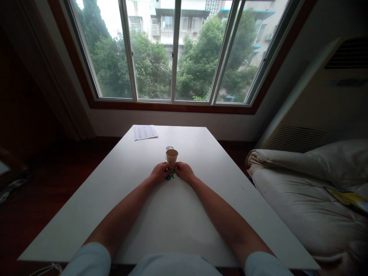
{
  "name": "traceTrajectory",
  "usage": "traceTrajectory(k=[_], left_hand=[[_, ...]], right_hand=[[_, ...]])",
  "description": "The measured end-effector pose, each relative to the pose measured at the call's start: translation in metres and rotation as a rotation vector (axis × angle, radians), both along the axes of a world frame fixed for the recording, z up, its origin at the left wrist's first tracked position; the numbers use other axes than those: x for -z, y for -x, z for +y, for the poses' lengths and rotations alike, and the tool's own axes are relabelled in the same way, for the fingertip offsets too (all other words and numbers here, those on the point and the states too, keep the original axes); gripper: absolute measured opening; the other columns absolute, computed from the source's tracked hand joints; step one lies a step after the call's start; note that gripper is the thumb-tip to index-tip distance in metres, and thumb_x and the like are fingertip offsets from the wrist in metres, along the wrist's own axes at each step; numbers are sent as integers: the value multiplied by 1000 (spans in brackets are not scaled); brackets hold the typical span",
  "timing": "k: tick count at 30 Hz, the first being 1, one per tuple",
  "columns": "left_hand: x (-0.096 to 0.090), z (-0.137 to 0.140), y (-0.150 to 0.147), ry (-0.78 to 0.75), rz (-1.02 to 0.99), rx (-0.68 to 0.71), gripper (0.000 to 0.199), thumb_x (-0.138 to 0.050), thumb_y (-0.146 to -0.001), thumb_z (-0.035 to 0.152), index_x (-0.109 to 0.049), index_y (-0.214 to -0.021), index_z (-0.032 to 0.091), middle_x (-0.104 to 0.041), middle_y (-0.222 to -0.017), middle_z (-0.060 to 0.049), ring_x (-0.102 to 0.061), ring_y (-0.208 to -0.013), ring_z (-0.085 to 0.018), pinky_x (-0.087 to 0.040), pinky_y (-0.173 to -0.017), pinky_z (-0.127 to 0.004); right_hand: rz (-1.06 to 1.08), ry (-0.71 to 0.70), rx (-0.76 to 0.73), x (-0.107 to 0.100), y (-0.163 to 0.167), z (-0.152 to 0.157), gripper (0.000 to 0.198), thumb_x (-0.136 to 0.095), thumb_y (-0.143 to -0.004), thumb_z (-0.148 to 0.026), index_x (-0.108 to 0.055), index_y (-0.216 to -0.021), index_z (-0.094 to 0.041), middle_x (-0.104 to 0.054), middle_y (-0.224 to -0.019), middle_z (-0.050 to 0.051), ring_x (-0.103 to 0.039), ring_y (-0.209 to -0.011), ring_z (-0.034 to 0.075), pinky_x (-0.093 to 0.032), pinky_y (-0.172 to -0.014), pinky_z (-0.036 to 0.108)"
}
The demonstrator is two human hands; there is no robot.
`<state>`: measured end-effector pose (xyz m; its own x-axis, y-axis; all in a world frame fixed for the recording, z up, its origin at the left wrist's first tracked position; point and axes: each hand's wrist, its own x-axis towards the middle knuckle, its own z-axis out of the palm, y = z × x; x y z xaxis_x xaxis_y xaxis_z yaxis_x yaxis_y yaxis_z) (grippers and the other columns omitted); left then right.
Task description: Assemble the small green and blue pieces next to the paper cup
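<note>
A light brown paper cup (pixel 171 156) stands upright on the white table in front of me, its open mouth facing up. My left hand (pixel 160 172) is at the cup's lower left side, fingers curled inward. On the lower right side, my right hand (pixel 184 171) mirrors it with bent fingers. Small green and blue pieces (pixel 170 176) lie on the tabletop between both hands. Whether the fingertips pinch a piece or only touch the cup is too small to tell. A thin dark loop (pixel 169 147) shows just behind the cup.
Printed paper sheets (pixel 145 132) lie at the far left of the white table (pixel 201 214). Beyond the table is a wide window (pixel 172 53). A padded seat or bedding (pixel 299 191) stands along the right side. Cables (pixel 11 188) lie on the floor at left.
</note>
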<state>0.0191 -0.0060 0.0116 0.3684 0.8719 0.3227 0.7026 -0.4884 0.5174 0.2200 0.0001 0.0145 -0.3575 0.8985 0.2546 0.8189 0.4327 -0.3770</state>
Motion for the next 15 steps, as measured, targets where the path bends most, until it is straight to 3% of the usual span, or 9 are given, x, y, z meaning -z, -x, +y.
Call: traceTrajectory(k=[15], left_hand=[[0, -2, 0, -51, -25, -1, 11, -58, -88, 21, -69, -92, 20, -69, -91, -4, -58, -73, -12, -45, -69, -23]], right_hand=[[9, -21, -9, 2, 0, 1, 17, -55, -95, -29, -71, -100, -24, -71, -100, 3, -62, -90, 17, -39, -76, 24]])
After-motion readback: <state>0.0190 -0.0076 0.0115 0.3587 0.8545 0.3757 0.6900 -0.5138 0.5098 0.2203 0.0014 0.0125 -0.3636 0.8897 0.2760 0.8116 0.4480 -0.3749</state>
